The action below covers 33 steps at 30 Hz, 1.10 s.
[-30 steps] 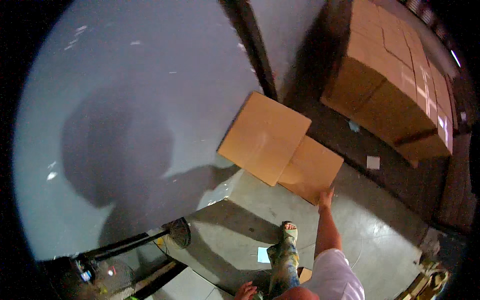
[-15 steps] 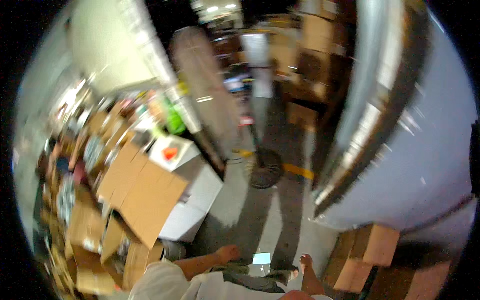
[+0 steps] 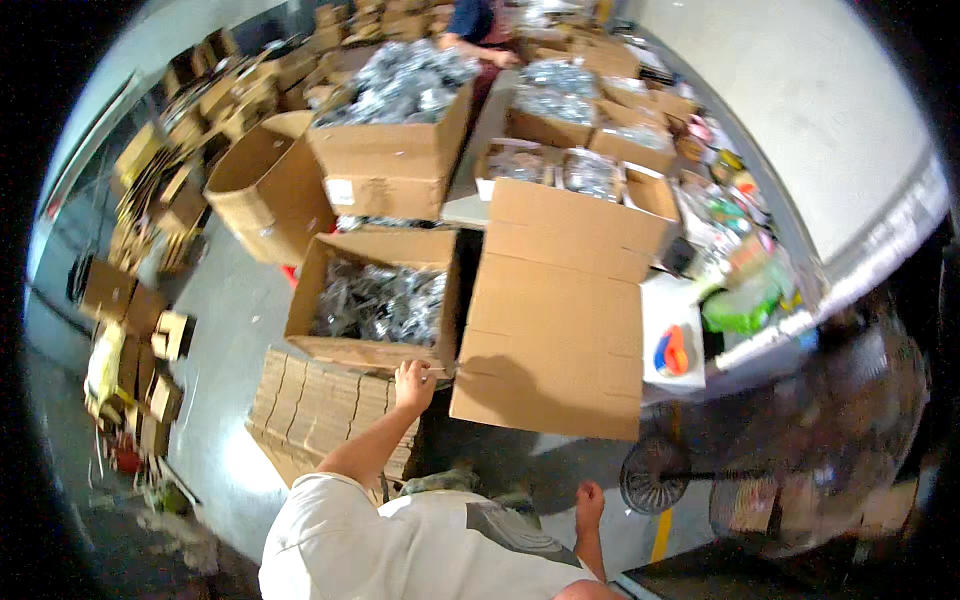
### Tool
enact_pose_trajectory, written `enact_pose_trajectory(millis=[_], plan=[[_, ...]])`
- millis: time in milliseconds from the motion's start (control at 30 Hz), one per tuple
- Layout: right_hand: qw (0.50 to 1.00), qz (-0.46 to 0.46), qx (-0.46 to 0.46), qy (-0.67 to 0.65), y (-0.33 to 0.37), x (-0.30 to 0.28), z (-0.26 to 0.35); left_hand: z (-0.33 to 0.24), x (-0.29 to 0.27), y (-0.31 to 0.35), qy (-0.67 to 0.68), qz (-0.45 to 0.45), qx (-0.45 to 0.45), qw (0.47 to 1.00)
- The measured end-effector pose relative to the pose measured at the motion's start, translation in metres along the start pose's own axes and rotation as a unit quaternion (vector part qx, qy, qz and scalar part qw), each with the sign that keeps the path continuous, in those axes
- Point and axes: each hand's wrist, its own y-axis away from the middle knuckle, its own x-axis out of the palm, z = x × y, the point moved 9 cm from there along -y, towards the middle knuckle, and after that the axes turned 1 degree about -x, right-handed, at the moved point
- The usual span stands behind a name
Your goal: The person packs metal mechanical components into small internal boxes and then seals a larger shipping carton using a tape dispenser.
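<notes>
My left hand point(image 3: 413, 385) reaches to the near wall of an open cardboard box point(image 3: 330, 348), touching or just in front of it. Its fingers are curled, and a thin pale sliver shows beside the fingertips; what they grip is too small to name. Inside the box lie many clear and grey plastic-looking pieces point(image 3: 385, 305). Right of it, a large flattened cardboard sheet point(image 3: 555, 320) lies flat, with the shadow of my arm and head on it. My right hand point(image 3: 590, 500) hangs low beside my body, fingers curled, nothing visible in it.
Stacked flat cartons point(image 3: 315, 405) stand just below the box. Behind are a larger filled box point(image 3: 385, 190) and a tall open carton point(image 3: 265, 195). Small filled boxes point(image 3: 590, 175) cover the table. A caged fan point(image 3: 850, 430) stands at right. A co-worker's hand point(image 3: 505, 58) shows at the far side.
My view has swung left from the aisle to the boxes and table. My left hand has extended from near my body to the box; my right hand still hangs low.
</notes>
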Motion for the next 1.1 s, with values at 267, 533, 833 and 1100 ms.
enact_pose_trajectory(millis=[267, 533, 833, 1100], plan=[[0.965, 0.24, -0.106, 0.03, -0.128, 0.17, 0.188, 0.042, -0.028, -0.061, -0.019, -0.023, -0.107, 0.994], [0.848, 0.523, -0.068, 0.055, -0.094, 0.492, 0.278, 0.19, -0.024, -0.191, -0.063, 0.122, -0.28, 0.95], [0.881, 0.331, -0.003, 0.337, -0.253, 0.717, 0.154, 0.307, -0.072, -0.315, -0.039, -0.137, -0.241, 0.96], [0.578, 0.314, -0.255, 0.709, -0.238, 0.823, 0.117, 0.378, 0.022, -0.38, 0.0, 0.121, -0.262, 0.957]])
